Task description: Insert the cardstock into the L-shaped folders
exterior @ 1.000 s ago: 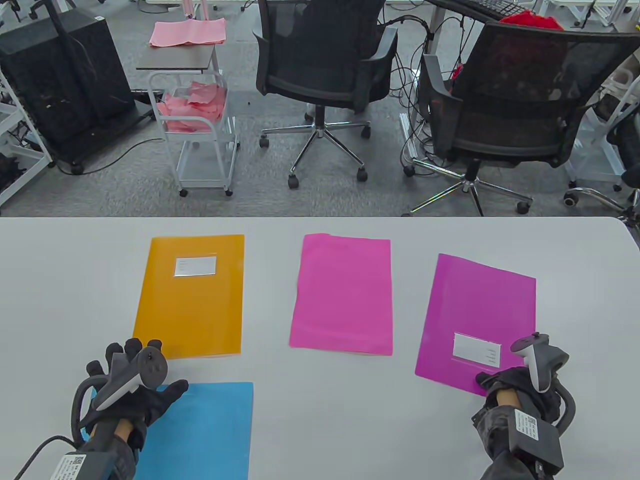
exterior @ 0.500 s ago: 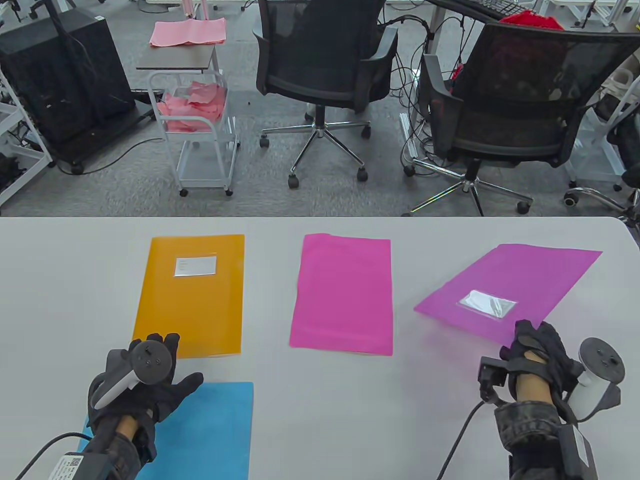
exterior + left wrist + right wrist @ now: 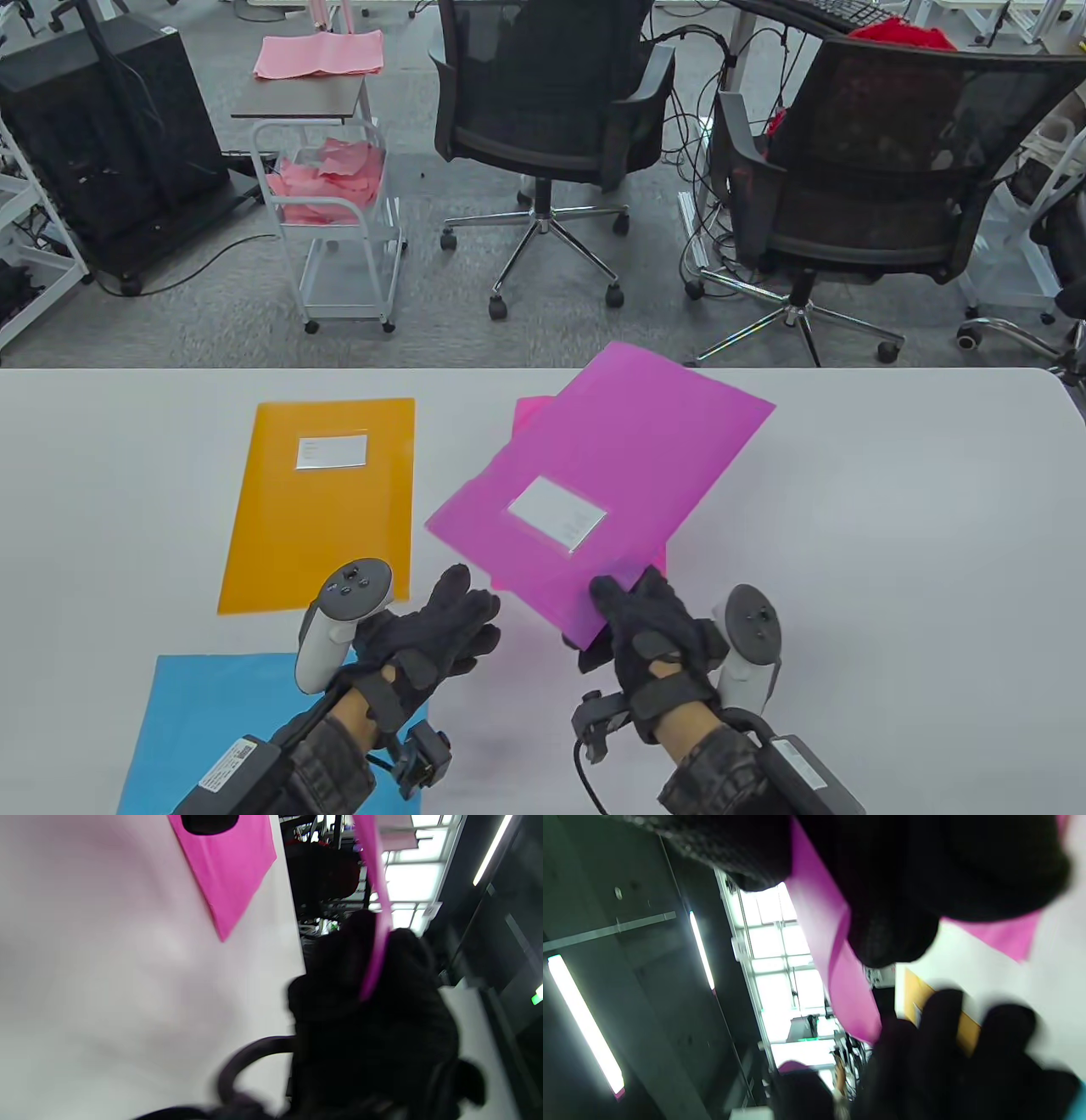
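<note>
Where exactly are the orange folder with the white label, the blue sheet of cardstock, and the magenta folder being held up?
Orange plastic folder (image 3: 318,526): table view, bare cover below its label.
Blue cardstock sheet (image 3: 212,722): table view, middle of its visible part.
Magenta plastic folder (image 3: 628,441): table view, cover above its label.

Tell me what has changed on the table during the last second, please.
The right hand gripped the magenta folder, lifted it off the table's right side and carried it left; it now hangs tilted over the pink cardstock. The left hand left the blue cardstock and moved right, toward the folder. The orange folder and both cardstock sheets stayed in place.
</note>
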`<state>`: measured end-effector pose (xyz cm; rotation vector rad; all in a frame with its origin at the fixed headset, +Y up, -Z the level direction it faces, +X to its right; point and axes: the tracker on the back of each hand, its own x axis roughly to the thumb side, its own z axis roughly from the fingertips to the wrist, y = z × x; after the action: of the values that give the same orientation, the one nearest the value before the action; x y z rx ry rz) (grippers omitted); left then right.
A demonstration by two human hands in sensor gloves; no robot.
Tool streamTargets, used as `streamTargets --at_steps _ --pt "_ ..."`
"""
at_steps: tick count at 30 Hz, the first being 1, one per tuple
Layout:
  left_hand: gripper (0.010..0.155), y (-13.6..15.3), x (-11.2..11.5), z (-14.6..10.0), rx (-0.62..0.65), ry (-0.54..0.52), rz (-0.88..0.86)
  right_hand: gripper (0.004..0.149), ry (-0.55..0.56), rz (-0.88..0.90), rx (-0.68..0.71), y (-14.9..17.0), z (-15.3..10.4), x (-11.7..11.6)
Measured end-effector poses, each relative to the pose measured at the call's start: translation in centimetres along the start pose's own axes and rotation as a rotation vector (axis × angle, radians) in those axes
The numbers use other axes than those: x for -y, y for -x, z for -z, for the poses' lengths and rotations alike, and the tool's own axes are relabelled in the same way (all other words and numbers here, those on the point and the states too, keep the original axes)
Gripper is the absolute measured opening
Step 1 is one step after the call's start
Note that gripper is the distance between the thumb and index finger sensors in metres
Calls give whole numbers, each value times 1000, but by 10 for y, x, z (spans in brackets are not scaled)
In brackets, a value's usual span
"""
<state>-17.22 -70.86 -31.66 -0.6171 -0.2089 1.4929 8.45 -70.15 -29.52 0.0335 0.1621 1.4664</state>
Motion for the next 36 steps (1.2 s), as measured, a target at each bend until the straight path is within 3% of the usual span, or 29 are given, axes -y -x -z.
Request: streamTargets --at_steps 3,4,5,7,10,12,14,15,17,18,21,23,25,29,31,34,36 --pt "78 9 -9 -3 -14 -218 -302 46 -105 -41 -1 13 -3 -13" --pt "68 13 -14 -6 -47 -325 -365 46 -135 -65 -16 17 -1 -14" --pt "62 15 -18 -7 -31 -360 -392 47 -162 -86 -47 20 2 -13" --pt "56 14 -31 -10 -5 -329 -328 53 -243 -84 -103 25 7 1" --pt "53 11 -55 -19 -8 -261 -249 70 -98 53 -132 28 15 44" --pt "52 13 -73 -28 -35 -110 -201 74 -50 138 -149 33 19 79" --pt "51 17 -87 -35 -37 -102 -119 70 -85 189 -181 38 22 95" --pt "51 21 -93 -37 -29 -105 -104 66 -188 217 -218 43 27 103" --pt "50 27 -100 -37 -38 -97 -133 66 -379 189 -255 49 32 107" --pt "50 30 -102 -37 -53 -90 -137 68 -397 155 -258 51 34 109" --pt "49 33 -111 -38 -68 -72 -82 74 -407 44 -306 61 33 109" --pt "49 34 -113 -40 -64 -57 -87 79 -432 70 -309 63 32 107" --pt "48 32 -118 -42 -49 -53 -107 82 -389 32 -296 61 32 108" --pt "50 34 -119 -43 -109 16 117 84 -306 -47 -284 62 33 119" --pt "50 38 -113 -41 -116 -13 135 86 -337 -41 -319 67 31 120" --pt "52 41 -99 -34 -150 -13 201 78 -328 -15 -338 69 32 118" --pt "52 40 -88 -32 -157 -60 349 58 -356 -116 -354 65 34 116"
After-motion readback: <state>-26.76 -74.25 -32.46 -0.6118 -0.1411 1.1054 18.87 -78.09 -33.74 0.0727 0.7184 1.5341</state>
